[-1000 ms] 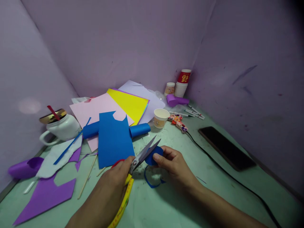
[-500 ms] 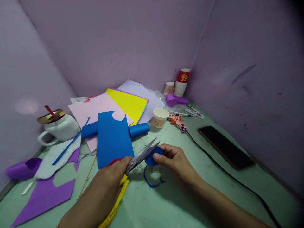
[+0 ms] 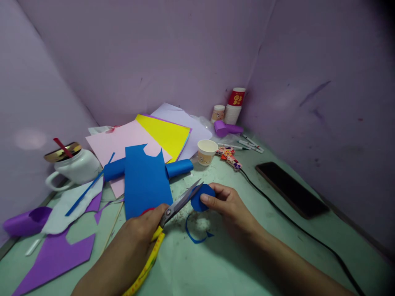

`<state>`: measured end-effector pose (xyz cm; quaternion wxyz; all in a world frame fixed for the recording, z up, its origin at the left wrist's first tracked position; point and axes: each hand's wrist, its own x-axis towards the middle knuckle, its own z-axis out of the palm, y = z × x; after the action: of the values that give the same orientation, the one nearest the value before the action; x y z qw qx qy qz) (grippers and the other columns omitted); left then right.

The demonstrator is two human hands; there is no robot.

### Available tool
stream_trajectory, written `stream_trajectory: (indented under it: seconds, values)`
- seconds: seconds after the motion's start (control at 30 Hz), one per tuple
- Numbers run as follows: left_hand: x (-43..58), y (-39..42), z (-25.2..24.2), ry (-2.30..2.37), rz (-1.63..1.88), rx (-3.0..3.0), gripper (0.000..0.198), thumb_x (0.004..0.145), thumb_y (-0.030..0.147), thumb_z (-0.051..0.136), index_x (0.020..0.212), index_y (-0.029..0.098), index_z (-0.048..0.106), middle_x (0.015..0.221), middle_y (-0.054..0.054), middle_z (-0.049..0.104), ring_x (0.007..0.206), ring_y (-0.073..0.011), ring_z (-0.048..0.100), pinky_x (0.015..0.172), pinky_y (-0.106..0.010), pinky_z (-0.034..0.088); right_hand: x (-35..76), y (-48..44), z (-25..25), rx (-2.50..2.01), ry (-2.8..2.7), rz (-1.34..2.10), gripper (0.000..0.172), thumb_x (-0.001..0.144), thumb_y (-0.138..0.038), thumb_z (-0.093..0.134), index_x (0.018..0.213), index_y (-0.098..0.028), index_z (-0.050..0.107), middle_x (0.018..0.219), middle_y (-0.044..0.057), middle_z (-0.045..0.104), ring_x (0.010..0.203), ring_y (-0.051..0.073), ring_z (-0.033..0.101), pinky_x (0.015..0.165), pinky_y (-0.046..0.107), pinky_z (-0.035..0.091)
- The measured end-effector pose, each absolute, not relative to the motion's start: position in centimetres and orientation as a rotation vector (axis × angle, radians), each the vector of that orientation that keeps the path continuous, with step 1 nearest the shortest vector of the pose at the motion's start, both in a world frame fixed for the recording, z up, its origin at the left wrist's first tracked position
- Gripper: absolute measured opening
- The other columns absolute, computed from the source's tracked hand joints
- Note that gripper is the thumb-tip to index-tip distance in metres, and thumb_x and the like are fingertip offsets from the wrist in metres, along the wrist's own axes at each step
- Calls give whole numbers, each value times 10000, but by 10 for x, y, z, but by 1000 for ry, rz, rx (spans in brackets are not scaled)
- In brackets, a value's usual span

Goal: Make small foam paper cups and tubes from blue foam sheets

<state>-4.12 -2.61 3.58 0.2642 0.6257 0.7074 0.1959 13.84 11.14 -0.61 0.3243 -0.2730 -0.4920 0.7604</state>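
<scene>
My left hand is wrapped round a pair of scissors with red and yellow handles. The narrow blades point up and right and reach the left edge of a small, roughly round blue paper piece. My right hand pinches that piece between thumb and fingers. Beneath it on the table lies a thin curved blue paper offcut. Behind my left hand is a larger blue sheet with a bite cut from its top edge, and rolled blue paper shows at either side of it.
A paper cup stands beyond my right hand, with a patterned corded tool beside it. A phone lies to the right near a black cord. Purple scraps and a white mug are at left; coloured sheets lie behind.
The scissor blades have closed somewhat. The round blue piece has turned and shifted slightly up and right in my right hand. The whole view has slid slightly left.
</scene>
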Motion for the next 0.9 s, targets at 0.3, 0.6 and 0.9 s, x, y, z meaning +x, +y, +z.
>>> stream_trajectory:
  seconds: [0.3,0.6,0.9]
  values:
    - [-47,-32,13,1970,528,1739,554,837,201,408,1389,243,410,1365,-103,538,1231,-259,520,1012,-406,442,138,107,-4,-709,-1386,1989,261,638,-362,817,745,-149,709,673,11,677,613,120,594,627,261,468]
    - [-42,-33,12,1945,522,1687,587,825,197,396,1408,266,380,1414,-88,496,1252,-253,507,1024,-424,431,135,103,-4,-701,-1387,1984,271,628,-376,817,716,-150,695,660,11,669,607,120,582,619,269,457]
    - [-43,-31,10,1998,543,1656,539,839,170,374,1357,298,450,1275,-52,618,1106,-219,608,920,-341,495,135,103,-8,-685,-1436,1954,280,642,-399,804,724,-154,695,673,28,671,610,133,591,613,291,472]
